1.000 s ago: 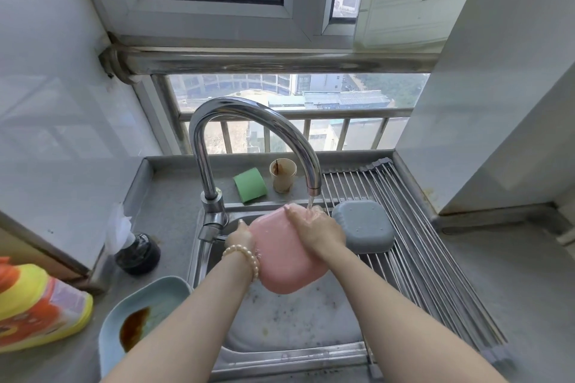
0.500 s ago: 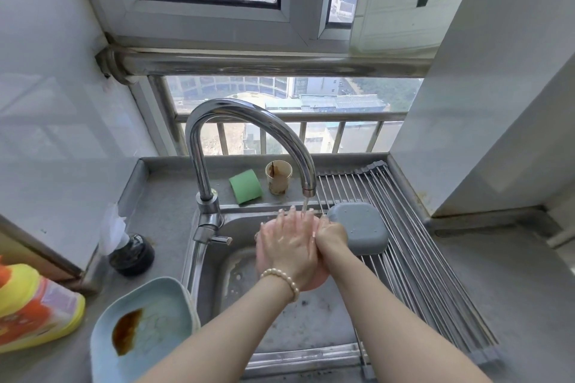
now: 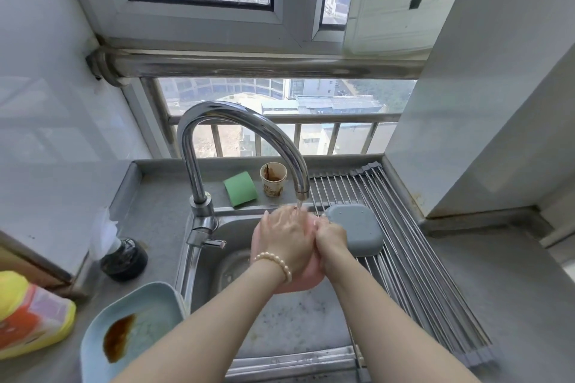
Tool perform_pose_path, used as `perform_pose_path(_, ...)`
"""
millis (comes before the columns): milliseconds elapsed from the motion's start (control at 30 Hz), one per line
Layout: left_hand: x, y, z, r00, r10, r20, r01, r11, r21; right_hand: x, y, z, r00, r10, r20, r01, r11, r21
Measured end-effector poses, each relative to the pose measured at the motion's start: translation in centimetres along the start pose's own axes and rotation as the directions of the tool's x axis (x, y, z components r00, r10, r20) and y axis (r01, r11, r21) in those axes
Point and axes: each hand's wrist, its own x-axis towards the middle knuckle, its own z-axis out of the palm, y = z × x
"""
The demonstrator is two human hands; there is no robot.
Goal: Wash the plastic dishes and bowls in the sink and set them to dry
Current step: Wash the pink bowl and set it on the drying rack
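pink bowl (image 3: 306, 278) over sink (image 3: 217, 258), under tap stream, mostly hidden | left hand (image 3: 287, 241) lies flat on it, fingers straight | right hand (image 3: 331, 242) clasps its right rim | bowl's inside unseen

Two bare forearms in view, no sleeves visible anywhere up to the frame edge. Left hand (image 3: 287, 239) and right hand (image 3: 331, 241) both bare, no gloves. No rings made out on the fingers that show. Beaded bracelet (image 3: 275, 263) on the left wrist: single strand of small rounded pearl-like beads, cream to pale pink, snug around the wrist. Nothing worn on the right wrist. Nails too small to tell.
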Motion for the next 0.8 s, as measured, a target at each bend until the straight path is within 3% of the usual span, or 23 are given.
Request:
perform_pose_path(33, -0.5, -0.2, 0.2, 0.998, 0.048, 0.028, -0.047, 0.999, -0.021, 0.1, 0.2, 0.0, 1.000, -0.001, 0.002, 0.001, 1.000, -0.009)
perform_pose_path(100, -0.1, -1.0, 0.7, 0.994, 0.002, 0.106, 0.009, 0.994, -0.105, 0.3, 0.6, 0.5, 0.999, -0.033, 0.001, 0.033, 0.999, -0.025)
perform_pose_path(233, 2.3, -2.1, -0.3, 0.891, -0.349, 0.290, 0.408, 0.896, -0.176, 0.6, 1.8, 2.3, 0.991, -0.122, 0.045, 0.127, 0.985, -0.121)
perform_pose_path(300, 2.4, -1.5, -0.4, 0.916, -0.348, 0.198, 0.370, 0.925, -0.087, 0.6, 1.4, 2.3, 0.990, -0.137, 0.034, 0.140, 0.987, -0.085)
perform_pose_path(400, 0.5, -0.4, 0.2, 0.993, -0.117, 0.015, 0.117, 0.993, 0.023, 0.7, 0.9, 1.5, 0.995, -0.094, 0.017, 0.094, 0.996, -0.011)
perform_pose_path(467, 0.2, -0.7, 0.3, 0.996, -0.067, 0.062, 0.071, 0.996, -0.054, 0.4, 1.0, 1.4, 0.989, -0.148, 0.014, 0.149, 0.985, -0.084)
perform_pose_path(600, 2.3, -1.3, -1.0, 0.901, -0.300, 0.312, 0.369, 0.909, -0.193, -1.0, 1.2, 1.9, 0.969, -0.246, 0.010, 0.239, 0.932, -0.273)
perform_pose_path(800, 5.5, -3.6, -0.2, 0.858, -0.266, 0.439, 0.411, 0.868, -0.277, -1.4, 0.7, 1.4, 0.963, -0.261, 0.061, 0.268, 0.919, -0.288)
